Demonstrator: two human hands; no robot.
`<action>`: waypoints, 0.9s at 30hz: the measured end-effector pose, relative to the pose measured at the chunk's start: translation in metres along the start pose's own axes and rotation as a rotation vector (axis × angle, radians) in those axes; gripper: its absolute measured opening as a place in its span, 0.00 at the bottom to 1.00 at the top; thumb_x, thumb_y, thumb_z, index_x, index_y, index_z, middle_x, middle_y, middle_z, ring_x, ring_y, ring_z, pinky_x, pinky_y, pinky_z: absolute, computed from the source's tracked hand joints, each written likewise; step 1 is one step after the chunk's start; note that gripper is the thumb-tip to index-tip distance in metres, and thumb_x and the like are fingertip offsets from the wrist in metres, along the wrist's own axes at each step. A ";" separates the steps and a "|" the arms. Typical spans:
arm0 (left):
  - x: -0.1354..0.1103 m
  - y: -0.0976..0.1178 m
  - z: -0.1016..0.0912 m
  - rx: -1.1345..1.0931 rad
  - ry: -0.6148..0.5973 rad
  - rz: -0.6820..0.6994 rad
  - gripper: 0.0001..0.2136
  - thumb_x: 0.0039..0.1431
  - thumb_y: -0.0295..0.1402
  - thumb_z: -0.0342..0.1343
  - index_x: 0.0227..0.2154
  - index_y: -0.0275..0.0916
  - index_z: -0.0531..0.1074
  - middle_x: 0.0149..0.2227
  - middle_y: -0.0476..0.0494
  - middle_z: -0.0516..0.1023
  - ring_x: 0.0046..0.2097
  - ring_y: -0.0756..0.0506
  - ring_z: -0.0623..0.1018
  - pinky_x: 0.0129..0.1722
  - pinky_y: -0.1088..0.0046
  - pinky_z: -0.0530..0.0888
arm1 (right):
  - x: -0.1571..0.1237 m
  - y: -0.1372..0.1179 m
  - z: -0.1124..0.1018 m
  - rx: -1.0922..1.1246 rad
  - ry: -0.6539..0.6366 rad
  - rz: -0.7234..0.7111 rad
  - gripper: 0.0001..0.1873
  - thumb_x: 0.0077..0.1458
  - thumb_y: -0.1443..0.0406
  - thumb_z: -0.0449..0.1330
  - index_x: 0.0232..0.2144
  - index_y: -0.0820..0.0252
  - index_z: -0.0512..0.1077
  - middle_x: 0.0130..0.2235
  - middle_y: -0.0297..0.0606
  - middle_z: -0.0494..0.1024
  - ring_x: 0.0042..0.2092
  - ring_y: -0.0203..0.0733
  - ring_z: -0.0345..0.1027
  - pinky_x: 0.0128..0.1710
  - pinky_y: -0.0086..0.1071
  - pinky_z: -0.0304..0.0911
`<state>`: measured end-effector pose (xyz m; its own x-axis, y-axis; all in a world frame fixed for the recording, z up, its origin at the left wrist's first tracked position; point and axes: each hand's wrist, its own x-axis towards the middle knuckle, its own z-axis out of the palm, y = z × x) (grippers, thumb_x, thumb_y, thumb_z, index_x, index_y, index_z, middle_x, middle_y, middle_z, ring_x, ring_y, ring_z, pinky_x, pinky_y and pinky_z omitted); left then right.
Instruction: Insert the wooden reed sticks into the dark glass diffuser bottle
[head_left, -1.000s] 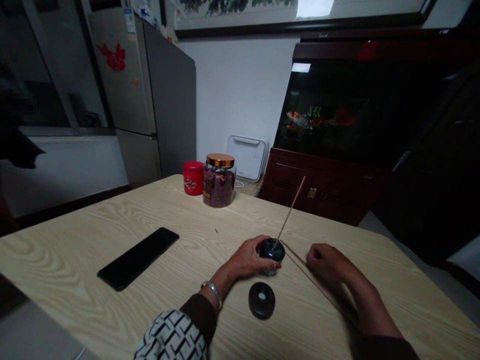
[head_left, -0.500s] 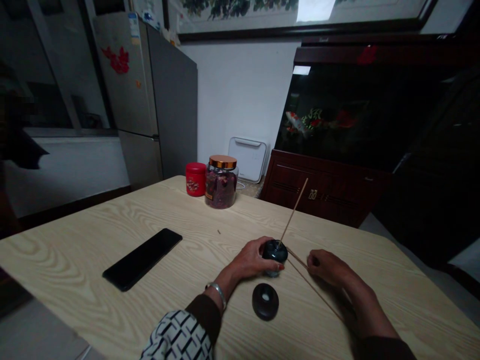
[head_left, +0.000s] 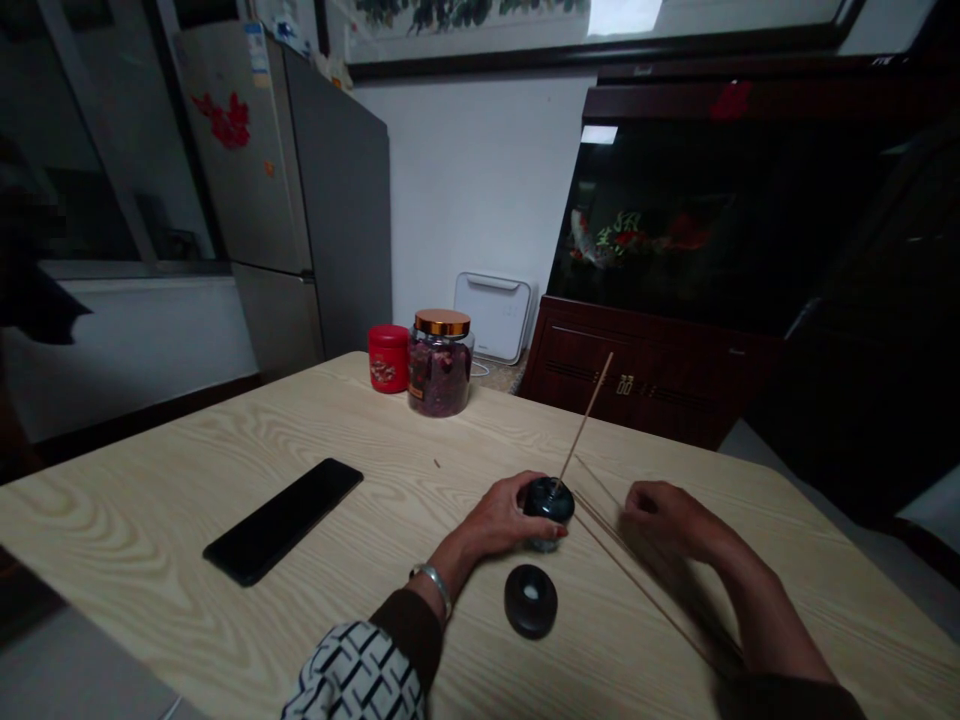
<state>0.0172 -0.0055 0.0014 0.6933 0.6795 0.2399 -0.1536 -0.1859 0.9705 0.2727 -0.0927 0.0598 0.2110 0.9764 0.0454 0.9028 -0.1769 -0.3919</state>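
Observation:
My left hand [head_left: 502,515] is wrapped round a small dark, glossy round incense holder [head_left: 549,497], steadying it on the table. One brown incense stick [head_left: 585,420] stands in the holder's top, leaning to the right. To the right, my right hand [head_left: 667,512] is raised a little over the table, its fingers pinched on a thin incense stick [head_left: 598,482] whose far end points toward the holder. Below it, more incense sticks [head_left: 645,590] lie on the table beside the holder. Nearest me is a dark round lid-like piece [head_left: 530,602] with a pale centre.
A black phone [head_left: 285,520] lies at the left of the wooden table [head_left: 225,440]. At the back edge stand a red canister [head_left: 388,360] and a copper-lidded glass jar [head_left: 439,370]. A small broken bit [head_left: 436,463] lies mid-table. Beyond are a fridge and an aquarium.
My right hand has risen and moved slightly right and away from me, with a stick now lifted clear of those on the table. My left hand keeps its hold on the incense holder.

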 end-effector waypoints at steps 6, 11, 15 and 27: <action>0.000 -0.001 0.000 -0.029 0.001 0.011 0.29 0.39 0.31 0.72 0.48 0.34 0.73 0.44 0.39 0.78 0.46 0.42 0.75 0.46 0.68 0.71 | -0.018 -0.050 -0.045 0.813 0.646 -0.084 0.13 0.48 0.56 0.65 0.32 0.58 0.73 0.28 0.34 0.74 0.28 0.36 0.66 0.24 0.27 0.60; -0.001 0.000 0.001 -0.045 0.004 -0.007 0.30 0.38 0.31 0.72 0.48 0.34 0.73 0.42 0.40 0.78 0.45 0.42 0.76 0.46 0.67 0.71 | -0.022 -0.089 -0.038 1.127 0.855 -0.183 0.13 0.46 0.58 0.69 0.31 0.59 0.73 0.29 0.34 0.73 0.30 0.36 0.69 0.21 0.25 0.61; -0.001 -0.001 0.001 -0.050 0.001 -0.011 0.30 0.38 0.32 0.73 0.48 0.34 0.73 0.42 0.40 0.78 0.45 0.42 0.76 0.46 0.68 0.71 | -0.017 -0.095 -0.026 1.127 0.890 -0.208 0.12 0.47 0.59 0.69 0.30 0.59 0.73 0.30 0.34 0.74 0.30 0.36 0.70 0.23 0.26 0.66; -0.001 0.000 0.000 -0.037 0.005 -0.007 0.31 0.38 0.32 0.72 0.48 0.34 0.72 0.42 0.40 0.78 0.44 0.42 0.76 0.44 0.69 0.71 | -0.007 -0.099 0.011 0.976 0.501 -0.204 0.12 0.52 0.57 0.64 0.32 0.59 0.70 0.30 0.34 0.73 0.33 0.39 0.70 0.29 0.32 0.71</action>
<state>0.0164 -0.0068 0.0015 0.6911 0.6842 0.2328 -0.1742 -0.1550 0.9724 0.1778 -0.0812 0.0882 0.4186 0.7768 0.4705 0.3027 0.3691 -0.8787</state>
